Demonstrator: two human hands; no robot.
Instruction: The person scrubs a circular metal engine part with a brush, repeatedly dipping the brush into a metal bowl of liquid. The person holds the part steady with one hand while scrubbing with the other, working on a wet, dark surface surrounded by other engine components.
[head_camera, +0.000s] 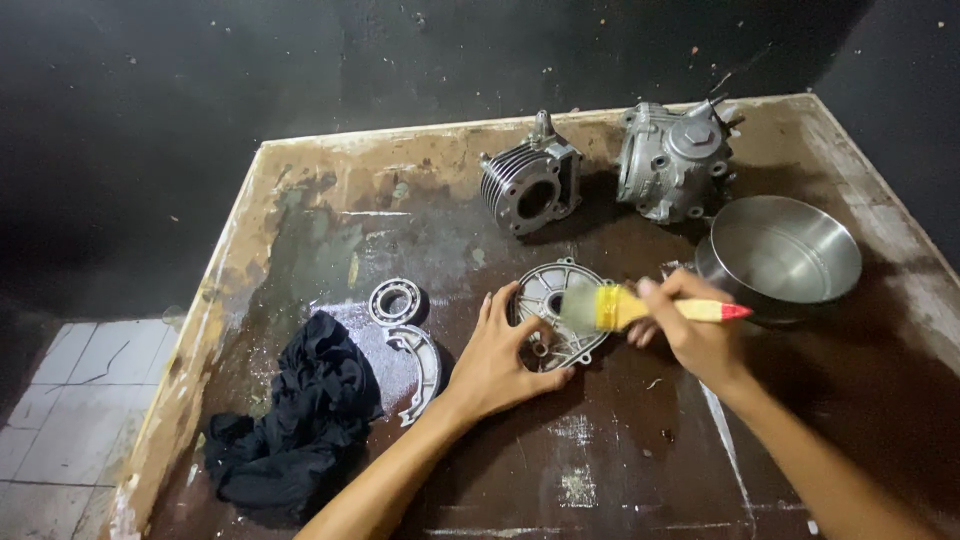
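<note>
A flat grey metal engine cover (553, 290) lies on the stained wooden table (620, 460). My left hand (497, 352) rests on its left edge with fingers spread, holding it down. My right hand (690, 330) grips a paintbrush (640, 309) with a yellow handle and red tip. The brush's bristles lie over the cover's right side.
A finned metal cylinder (530, 186) and an engine head (675, 160) stand at the table's far side. A steel bowl (785, 255) sits right of my right hand. A ball bearing (396, 300), a curved brake shoe (420, 365) and a black rag (295, 415) lie at left.
</note>
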